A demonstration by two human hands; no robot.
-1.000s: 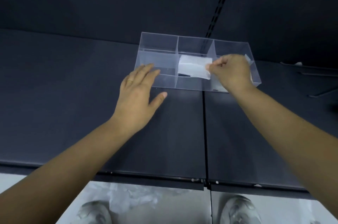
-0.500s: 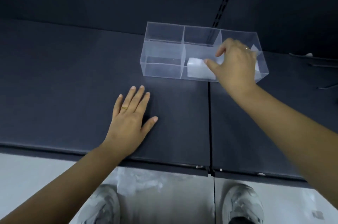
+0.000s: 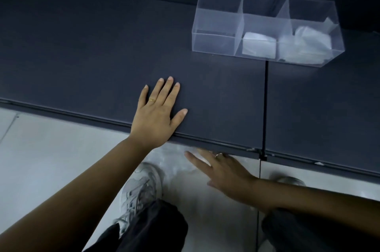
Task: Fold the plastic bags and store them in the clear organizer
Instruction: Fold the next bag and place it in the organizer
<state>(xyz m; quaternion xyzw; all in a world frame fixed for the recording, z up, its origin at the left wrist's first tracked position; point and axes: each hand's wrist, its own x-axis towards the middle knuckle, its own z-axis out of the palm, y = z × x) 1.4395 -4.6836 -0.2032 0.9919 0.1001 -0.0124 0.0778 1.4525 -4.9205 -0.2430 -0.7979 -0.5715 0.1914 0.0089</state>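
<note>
The clear organizer (image 3: pixel 216 23) stands on the dark table (image 3: pixel 92 50) at the upper right. A folded white plastic bag (image 3: pixel 258 44) lies in its middle front compartment, and a looser white bag (image 3: pixel 304 46) fills the right one. The left compartments hold nothing. My left hand (image 3: pixel 157 113) rests flat on the table near its front edge, fingers straight. My right hand (image 3: pixel 222 171) is below the table edge, fingers spread, reaching over crumpled clear plastic bags (image 3: pixel 174 161) on the floor. It holds nothing.
A seam (image 3: pixel 265 107) splits the table into two panels. Below the front edge is a pale floor with my grey sneakers (image 3: pixel 141 188) and dark trouser legs. A dark wall rises behind the organizer.
My right hand let go of the folded bag in the organizer and dropped below the table edge. My left hand slid back toward the front edge. The view tilted down and left.
</note>
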